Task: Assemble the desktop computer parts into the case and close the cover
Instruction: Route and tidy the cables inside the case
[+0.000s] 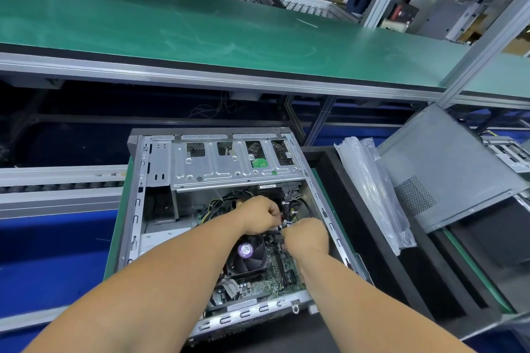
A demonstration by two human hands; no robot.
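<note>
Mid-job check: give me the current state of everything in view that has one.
Grey metal computer case: open, cover off.
Grey perforated side cover: detached, tilted, right of the case.
Black CPU fan: mounted on board.
Left hand: curled on cables.
Right hand: curled on cables.
Clear plastic bags: lying loose.

An open computer case (229, 209) lies on its side, its drive cage (232, 163) at the far end and a fan (246, 255) over the motherboard (266, 284) nearer the person. Both hands are inside it: the left hand (259, 215) and the right hand (305, 236) curl close together around a bundle of cables (289, 206). To the right lie clear plastic bags (372, 189) and a leaning grey side cover (447, 166); a green conveyor belt (200, 28) runs beyond.
</note>
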